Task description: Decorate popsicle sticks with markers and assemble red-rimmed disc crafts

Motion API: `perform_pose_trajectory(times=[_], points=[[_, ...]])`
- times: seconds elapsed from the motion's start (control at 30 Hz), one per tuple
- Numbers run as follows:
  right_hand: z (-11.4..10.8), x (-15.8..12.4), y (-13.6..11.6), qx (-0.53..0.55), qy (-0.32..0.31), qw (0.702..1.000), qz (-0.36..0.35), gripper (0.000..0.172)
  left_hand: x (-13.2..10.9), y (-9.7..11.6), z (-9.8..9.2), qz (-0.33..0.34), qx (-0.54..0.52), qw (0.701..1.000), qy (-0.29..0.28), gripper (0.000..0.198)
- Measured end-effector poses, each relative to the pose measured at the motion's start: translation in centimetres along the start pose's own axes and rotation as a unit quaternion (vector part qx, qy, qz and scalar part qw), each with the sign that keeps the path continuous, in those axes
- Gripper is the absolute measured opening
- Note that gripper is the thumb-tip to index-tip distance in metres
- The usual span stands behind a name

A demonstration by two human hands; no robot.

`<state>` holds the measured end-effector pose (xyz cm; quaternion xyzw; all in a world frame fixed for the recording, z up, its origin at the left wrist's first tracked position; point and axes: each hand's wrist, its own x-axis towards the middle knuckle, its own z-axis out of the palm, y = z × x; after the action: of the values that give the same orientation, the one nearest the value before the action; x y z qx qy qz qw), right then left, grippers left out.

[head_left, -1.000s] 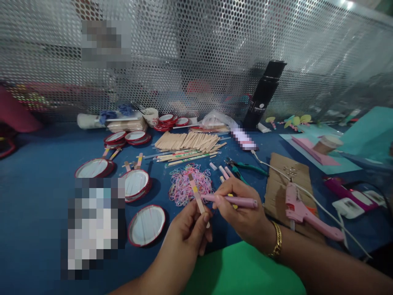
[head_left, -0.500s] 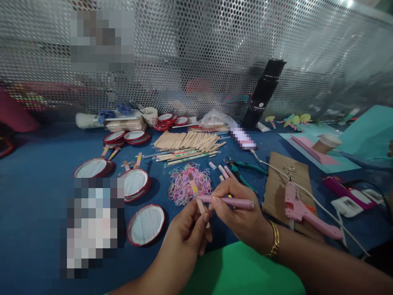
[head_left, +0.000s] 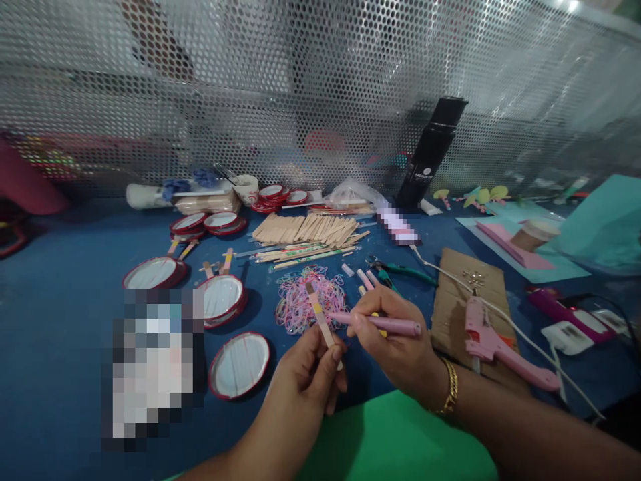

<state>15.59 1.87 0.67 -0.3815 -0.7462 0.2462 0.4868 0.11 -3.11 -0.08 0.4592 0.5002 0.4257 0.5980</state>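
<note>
Between the thumb and fingers of my left hand (head_left: 313, 374) is a wooden craft stick (head_left: 319, 314), held slanting upward. Its upper part is coloured in brown, pink and yellow bands, while the lower part is bare wood. My right hand (head_left: 393, 341) grips a pink marker (head_left: 383, 323) like a pen, its tip close beside the stick; whether it touches I cannot tell. Just behind both lies a heap of pastel rubber bands (head_left: 305, 294). Several capped markers (head_left: 361, 277) lie behind my right hand.
Many plain craft sticks (head_left: 305, 230) lie at the back. Red-rimmed lids (head_left: 240, 366) stand at left. A pink glue gun (head_left: 493, 344) rests on cardboard (head_left: 445, 290), its cord nearby. Green-handled pliers (head_left: 400, 270) lie closer. A black bottle (head_left: 431, 153) stands against the perforated metal screen (head_left: 330, 80).
My right hand and the pink marker have shifted slightly right, away from the stick. My left hand holds the stick in nearly the same place.
</note>
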Motion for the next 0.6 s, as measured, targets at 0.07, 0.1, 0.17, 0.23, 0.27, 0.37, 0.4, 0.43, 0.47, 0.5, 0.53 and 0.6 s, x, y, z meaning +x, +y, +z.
perform_pose_trajectory(times=[0.07,0.1,0.17,0.23,0.27,0.37,0.4,0.43,0.47,0.5,0.53,0.6], points=[[0.03,-0.02,0.00,0.019,-0.013,1.000,-0.001,0.013,-0.03,0.02,0.03,0.005,0.001,1.000,-0.001,0.041],[0.05,-0.02,0.02,0.028,-0.019,0.999,-0.002,0.012,-0.05,0.03,0.04,0.006,0.002,1.000,-0.003,0.040],[0.08,-0.01,0.07,0.028,-0.019,0.999,-0.003,0.013,-0.08,0.02,0.01,0.006,0.004,1.000,-0.006,0.038],[0.09,-0.01,0.13,0.011,-0.003,1.000,-0.002,0.015,-0.08,-0.05,-0.05,0.001,0.004,1.000,-0.007,0.036],[0.10,-0.01,0.15,0.006,0.003,1.000,-0.002,0.015,-0.07,-0.10,-0.08,0.002,0.005,1.000,-0.007,0.035],[0.10,-0.05,0.12,0.027,-0.007,1.000,0.001,0.012,-0.04,-0.23,-0.14,0.014,0.014,1.000,-0.007,0.037],[0.10,-0.05,0.09,0.034,-0.014,0.999,0.001,0.011,-0.04,-0.24,-0.13,0.017,0.016,1.000,-0.008,0.037],[0.08,-0.05,0.06,0.034,-0.018,0.999,0.001,0.011,-0.05,-0.24,-0.12,0.017,0.017,1.000,-0.008,0.037],[0.06,-0.05,0.05,0.028,-0.016,0.999,0.000,0.012,-0.07,-0.21,-0.10,0.014,0.015,1.000,-0.008,0.037],[0.04,-0.05,0.04,0.020,-0.010,1.000,-0.001,0.014,-0.09,-0.18,-0.06,0.011,0.013,1.000,-0.008,0.037],[0.03,-0.05,0.04,0.014,-0.002,1.000,-0.003,0.015,-0.12,-0.14,-0.03,0.008,0.011,1.000,-0.008,0.037],[0.02,-0.07,0.05,0.016,0.004,1.000,-0.003,0.014,-0.15,-0.08,0.04,0.008,0.009,1.000,-0.007,0.037]])
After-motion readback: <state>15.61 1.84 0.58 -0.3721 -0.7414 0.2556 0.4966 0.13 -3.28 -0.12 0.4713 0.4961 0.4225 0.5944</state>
